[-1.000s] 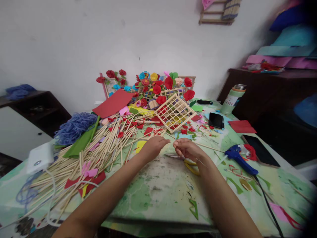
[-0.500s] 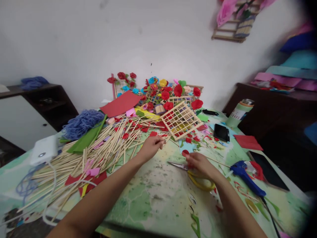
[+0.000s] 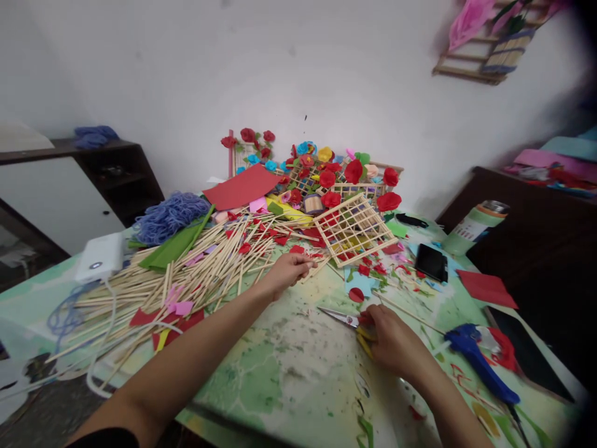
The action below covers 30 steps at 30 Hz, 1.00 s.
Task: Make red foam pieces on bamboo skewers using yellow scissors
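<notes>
My left hand (image 3: 290, 272) hovers over the middle of the table, its thumb and fingers pinched together. Whatever is between those fingertips is too small to make out. Lower and to the right, my right hand (image 3: 389, 336) is closed around the yellow handles of a pair of scissors (image 3: 342, 317), whose blades lie low over the tabletop and point left. Most of the handles are hidden under the palm. Just beyond the right fingers lies a round red paper piece (image 3: 356, 294), beside a light blue paper (image 3: 368, 284).
Bamboo sticks (image 3: 219, 261) are heaped on the left near blue yarn (image 3: 170, 218). A stick lattice (image 3: 354, 230) and paper flowers (image 3: 353, 172) fill the back. On the right are a phone (image 3: 431, 262), a bottle (image 3: 476, 227) and a blue glue gun (image 3: 482, 361).
My right hand has lowered from above the scissors and closed on their handles. The left hand keeps its pinch in nearly the same place. The view has turned slightly left.
</notes>
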Each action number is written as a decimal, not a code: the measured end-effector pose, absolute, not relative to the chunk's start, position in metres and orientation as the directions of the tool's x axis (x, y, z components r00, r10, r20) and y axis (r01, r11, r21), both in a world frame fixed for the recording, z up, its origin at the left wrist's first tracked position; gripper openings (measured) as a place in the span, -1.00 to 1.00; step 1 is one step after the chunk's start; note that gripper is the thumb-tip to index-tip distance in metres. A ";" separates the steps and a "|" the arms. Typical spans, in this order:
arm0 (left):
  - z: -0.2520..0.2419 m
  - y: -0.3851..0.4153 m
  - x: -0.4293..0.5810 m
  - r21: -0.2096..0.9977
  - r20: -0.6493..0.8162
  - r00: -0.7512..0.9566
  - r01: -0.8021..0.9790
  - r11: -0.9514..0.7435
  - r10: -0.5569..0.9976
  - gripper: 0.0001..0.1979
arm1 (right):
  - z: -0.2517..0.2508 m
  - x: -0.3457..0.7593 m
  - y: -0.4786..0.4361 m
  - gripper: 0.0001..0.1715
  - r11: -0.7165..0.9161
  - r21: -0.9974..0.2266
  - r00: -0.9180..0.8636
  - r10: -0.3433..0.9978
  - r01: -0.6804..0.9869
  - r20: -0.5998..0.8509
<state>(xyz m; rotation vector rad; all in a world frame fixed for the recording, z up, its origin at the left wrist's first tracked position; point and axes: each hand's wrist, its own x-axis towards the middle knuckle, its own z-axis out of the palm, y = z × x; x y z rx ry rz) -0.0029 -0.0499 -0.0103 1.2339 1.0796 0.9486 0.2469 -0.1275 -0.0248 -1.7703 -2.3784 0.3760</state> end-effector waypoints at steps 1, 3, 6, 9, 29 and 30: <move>-0.011 -0.049 -0.004 0.994 -0.111 0.245 0.016 0.110 0.963 -0.71 | -0.022 0.248 -0.127 -0.63 0.278 -0.319 -0.294 0.956 0.906 -0.002; -0.011 -0.047 -0.007 0.995 -0.103 0.245 0.012 0.103 0.964 -0.71 | -0.016 0.249 -0.128 -0.59 0.299 -0.382 -0.301 0.952 0.874 0.057; -0.011 -0.045 -0.011 0.996 -0.086 0.226 0.005 0.087 0.970 -0.69 | -0.014 0.247 -0.129 -0.54 0.275 -0.484 -0.258 0.961 0.831 0.103; -0.009 -0.044 -0.014 0.996 -0.093 0.212 0.011 0.093 0.973 -0.68 | -0.019 0.242 -0.128 -0.52 0.165 -0.588 -0.116 0.986 0.792 0.120; -0.014 -0.075 0.019 0.997 -0.072 0.464 0.071 0.044 0.883 -0.78 | -0.030 0.209 -0.133 -0.31 0.155 -0.606 -0.167 0.985 0.780 0.036; -0.014 -0.075 0.020 0.996 -0.074 0.459 0.085 0.039 0.885 -0.78 | -0.029 0.208 -0.133 -0.31 0.153 -0.605 -0.169 0.985 0.781 0.031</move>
